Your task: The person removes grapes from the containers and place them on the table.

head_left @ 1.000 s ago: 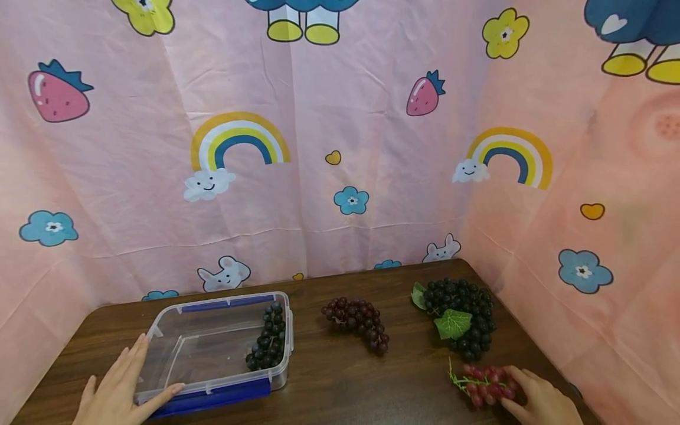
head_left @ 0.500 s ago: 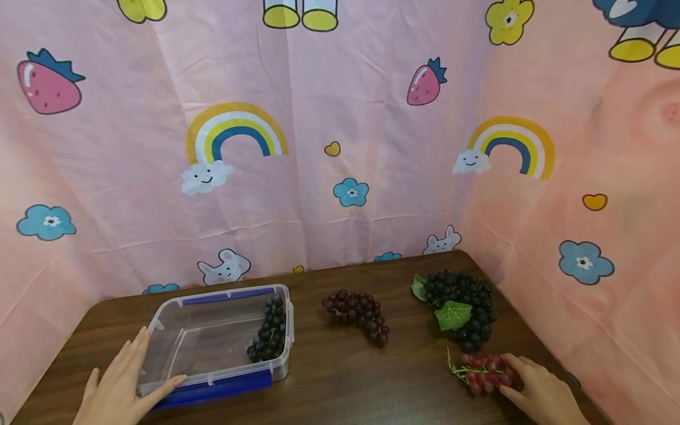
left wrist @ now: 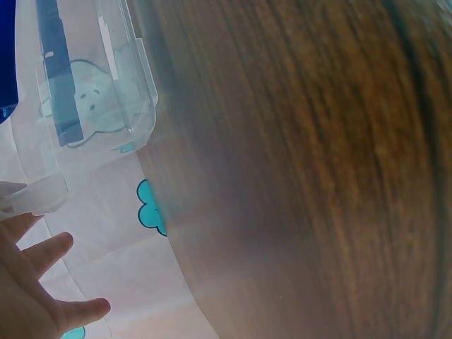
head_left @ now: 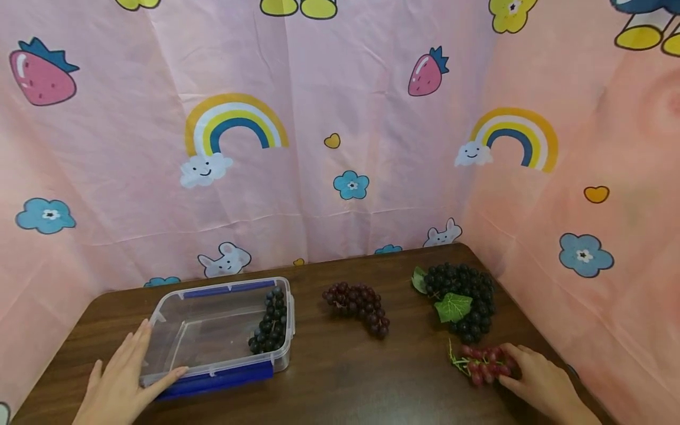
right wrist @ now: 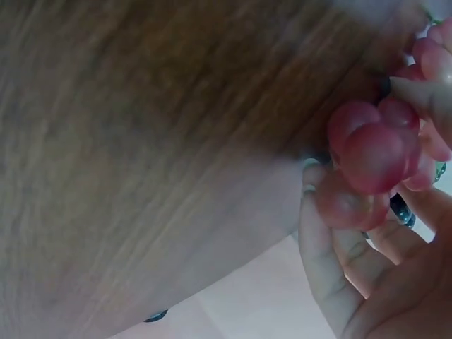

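At the right front of the table, my right hand [head_left: 539, 378] grips the near end of a bunch of red grapes [head_left: 482, 365] with a green stem. The right wrist view shows the thumb and fingers around the red grapes [right wrist: 374, 155]. On the left, my left hand [head_left: 119, 375] rests with spread, straight fingers against the left front corner of a clear plastic box [head_left: 212, 372] with blue clips. A bunch of black grapes [head_left: 270, 324] lies along the right inside wall of the box. In the left wrist view, fingers [left wrist: 49, 254] touch the box corner.
A dark red grape bunch [head_left: 358, 307] lies mid-table, right of the box. Behind the red grapes sits a larger black grape bunch [head_left: 467, 295] with green leaves. A printed pink cloth [head_left: 319, 224] hangs around the back and sides of the wooden table [head_left: 366, 383].
The head view has tilted slightly downward, so everything sits higher in it. Both hands keep their places, the right on the red grapes and the left at the box.
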`<state>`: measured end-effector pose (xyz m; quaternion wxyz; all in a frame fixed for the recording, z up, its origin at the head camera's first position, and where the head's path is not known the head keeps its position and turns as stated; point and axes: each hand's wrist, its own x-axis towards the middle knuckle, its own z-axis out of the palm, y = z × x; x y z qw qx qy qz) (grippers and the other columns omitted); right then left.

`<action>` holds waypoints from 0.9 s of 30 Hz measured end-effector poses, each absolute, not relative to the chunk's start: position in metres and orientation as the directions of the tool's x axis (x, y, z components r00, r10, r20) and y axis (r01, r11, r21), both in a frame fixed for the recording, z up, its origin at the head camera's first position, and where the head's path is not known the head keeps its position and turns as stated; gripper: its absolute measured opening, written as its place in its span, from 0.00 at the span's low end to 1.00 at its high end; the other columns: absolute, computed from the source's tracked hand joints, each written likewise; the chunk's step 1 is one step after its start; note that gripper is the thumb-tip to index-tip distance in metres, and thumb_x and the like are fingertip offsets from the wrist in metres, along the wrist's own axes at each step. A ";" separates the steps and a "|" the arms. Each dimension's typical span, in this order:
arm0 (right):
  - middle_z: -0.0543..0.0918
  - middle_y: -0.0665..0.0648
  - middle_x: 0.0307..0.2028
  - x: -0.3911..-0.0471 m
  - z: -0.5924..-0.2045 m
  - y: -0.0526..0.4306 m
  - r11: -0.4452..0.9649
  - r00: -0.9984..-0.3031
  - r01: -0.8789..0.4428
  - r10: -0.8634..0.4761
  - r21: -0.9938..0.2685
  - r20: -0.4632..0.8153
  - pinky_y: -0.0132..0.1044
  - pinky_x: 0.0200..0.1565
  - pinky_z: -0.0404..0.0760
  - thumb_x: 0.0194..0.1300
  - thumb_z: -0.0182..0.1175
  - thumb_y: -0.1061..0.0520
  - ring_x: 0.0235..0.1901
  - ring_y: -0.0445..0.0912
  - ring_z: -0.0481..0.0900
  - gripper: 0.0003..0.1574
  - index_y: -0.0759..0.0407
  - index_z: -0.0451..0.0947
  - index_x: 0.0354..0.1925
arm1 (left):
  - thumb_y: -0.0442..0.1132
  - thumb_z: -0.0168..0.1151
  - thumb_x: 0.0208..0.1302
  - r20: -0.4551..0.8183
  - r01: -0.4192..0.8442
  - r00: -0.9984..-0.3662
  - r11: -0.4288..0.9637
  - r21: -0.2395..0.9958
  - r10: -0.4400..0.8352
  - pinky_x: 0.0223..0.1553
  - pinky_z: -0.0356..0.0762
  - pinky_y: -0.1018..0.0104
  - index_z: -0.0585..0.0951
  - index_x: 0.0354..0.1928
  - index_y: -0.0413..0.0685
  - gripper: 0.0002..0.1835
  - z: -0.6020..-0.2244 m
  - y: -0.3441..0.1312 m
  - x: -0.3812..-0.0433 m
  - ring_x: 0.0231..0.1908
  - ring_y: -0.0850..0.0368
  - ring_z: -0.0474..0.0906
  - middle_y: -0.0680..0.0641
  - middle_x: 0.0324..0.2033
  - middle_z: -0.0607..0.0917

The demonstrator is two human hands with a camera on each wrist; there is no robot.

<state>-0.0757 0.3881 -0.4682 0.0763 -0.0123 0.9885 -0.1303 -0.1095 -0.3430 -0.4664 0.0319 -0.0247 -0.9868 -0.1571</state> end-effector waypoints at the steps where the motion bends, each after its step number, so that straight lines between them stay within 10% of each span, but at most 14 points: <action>1: 0.85 0.69 0.52 -0.075 -0.468 0.388 0.966 -0.989 -0.010 -0.047 -0.259 -0.139 0.59 0.38 0.86 0.59 0.79 0.45 0.46 0.63 0.87 0.41 0.67 0.79 0.61 | 0.71 0.58 0.71 0.072 0.063 -0.997 0.949 0.308 0.042 0.58 0.35 0.05 0.33 0.83 0.38 0.64 -0.466 -0.343 -0.109 0.77 0.17 0.43 0.25 0.81 0.41; 27: 0.84 0.68 0.49 -0.059 -0.466 0.389 0.965 -0.999 -0.014 -0.025 -0.261 -0.039 0.46 0.29 0.78 0.58 0.79 0.42 0.34 0.47 0.80 0.44 0.65 0.79 0.63 | 0.70 0.56 0.73 0.048 0.064 -0.998 0.944 0.324 0.051 0.60 0.29 0.07 0.31 0.83 0.39 0.62 -0.458 -0.339 -0.104 0.78 0.19 0.35 0.26 0.81 0.36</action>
